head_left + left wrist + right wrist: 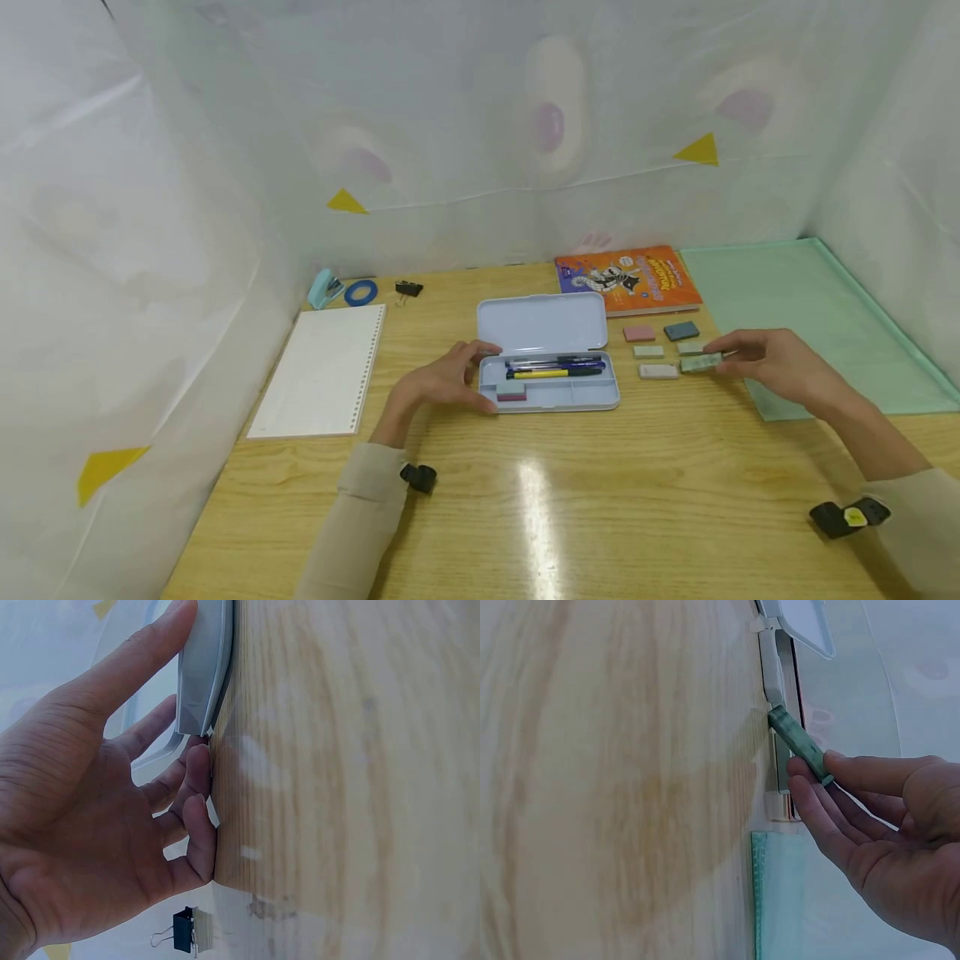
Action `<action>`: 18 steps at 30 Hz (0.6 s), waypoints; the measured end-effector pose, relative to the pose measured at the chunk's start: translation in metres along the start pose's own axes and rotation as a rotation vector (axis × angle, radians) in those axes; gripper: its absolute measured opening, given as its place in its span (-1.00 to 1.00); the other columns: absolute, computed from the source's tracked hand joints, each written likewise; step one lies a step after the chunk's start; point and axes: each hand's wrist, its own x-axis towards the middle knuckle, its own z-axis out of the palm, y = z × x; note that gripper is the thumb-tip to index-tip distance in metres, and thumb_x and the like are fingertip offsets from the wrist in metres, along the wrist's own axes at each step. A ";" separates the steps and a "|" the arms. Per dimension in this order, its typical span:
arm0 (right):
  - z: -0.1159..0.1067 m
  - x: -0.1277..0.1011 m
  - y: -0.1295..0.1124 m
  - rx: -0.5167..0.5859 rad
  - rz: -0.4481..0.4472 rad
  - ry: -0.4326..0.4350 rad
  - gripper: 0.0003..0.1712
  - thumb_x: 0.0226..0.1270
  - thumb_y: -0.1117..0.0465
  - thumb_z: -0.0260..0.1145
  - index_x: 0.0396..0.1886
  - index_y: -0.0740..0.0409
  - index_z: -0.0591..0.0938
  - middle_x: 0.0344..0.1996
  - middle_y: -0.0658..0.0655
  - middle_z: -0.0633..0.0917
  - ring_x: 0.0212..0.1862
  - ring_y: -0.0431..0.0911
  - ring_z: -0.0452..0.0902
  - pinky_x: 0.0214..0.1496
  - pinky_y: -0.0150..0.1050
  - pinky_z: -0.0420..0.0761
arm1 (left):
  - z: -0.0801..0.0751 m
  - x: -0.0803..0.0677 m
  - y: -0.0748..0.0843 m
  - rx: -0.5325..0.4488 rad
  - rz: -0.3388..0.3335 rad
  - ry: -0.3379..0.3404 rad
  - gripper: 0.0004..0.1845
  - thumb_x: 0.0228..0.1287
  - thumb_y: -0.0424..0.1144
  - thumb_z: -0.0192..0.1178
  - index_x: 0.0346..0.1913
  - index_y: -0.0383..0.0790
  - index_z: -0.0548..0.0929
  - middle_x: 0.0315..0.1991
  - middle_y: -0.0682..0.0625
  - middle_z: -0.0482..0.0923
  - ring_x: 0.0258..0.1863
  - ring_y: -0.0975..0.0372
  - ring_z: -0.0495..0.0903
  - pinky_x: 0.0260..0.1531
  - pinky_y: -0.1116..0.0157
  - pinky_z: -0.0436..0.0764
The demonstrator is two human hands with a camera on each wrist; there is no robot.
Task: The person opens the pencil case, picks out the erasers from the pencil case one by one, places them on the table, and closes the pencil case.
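A pale blue pencil case lies with its lid raised, holding several pens in the back section and a blue-and-pink eraser at the front left. My left hand grips the case's left end, thumb at the front corner and index finger at the back. Between thumb and fingers, my right hand pinches one end of a green eraser, tilted in the right wrist view. Near it lie a white eraser, two pale green erasers, a pink eraser and a dark blue eraser.
An orange book lies behind the erasers, and a green translucent mat is on the right. On the left are a notepad, a light blue stapler, a blue tape ring and a black binder clip.
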 end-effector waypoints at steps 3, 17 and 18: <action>-0.002 0.000 0.003 -0.008 0.001 0.008 -0.56 0.52 0.05 0.36 0.27 0.12 0.66 0.09 0.25 0.74 -0.10 -0.47 0.57 -0.07 -0.27 0.58 | 0.000 0.001 -0.001 0.001 0.002 -0.002 -0.03 0.07 -0.02 0.63 0.52 0.07 0.31 0.25 -0.10 0.32 0.10 0.09 0.35 0.11 0.15 0.43; -0.016 -0.005 0.019 0.013 0.042 0.007 -0.47 0.56 -0.09 0.29 0.32 0.13 0.62 0.18 0.20 0.71 -0.03 -0.65 0.39 -0.10 -0.42 0.53 | 0.001 0.000 0.001 -0.012 -0.004 0.001 -0.02 0.06 -0.03 0.63 0.52 0.07 0.31 0.25 -0.08 0.31 0.13 0.09 0.35 0.16 0.14 0.43; -0.017 -0.005 0.019 0.024 0.039 0.012 -0.47 0.57 -0.08 0.28 0.33 0.14 0.61 0.14 0.14 0.73 -0.04 -0.63 0.43 -0.11 -0.43 0.53 | 0.001 -0.001 0.001 -0.014 -0.005 0.000 -0.02 0.06 -0.03 0.64 0.52 0.07 0.31 0.25 -0.09 0.31 0.13 0.09 0.35 0.16 0.13 0.43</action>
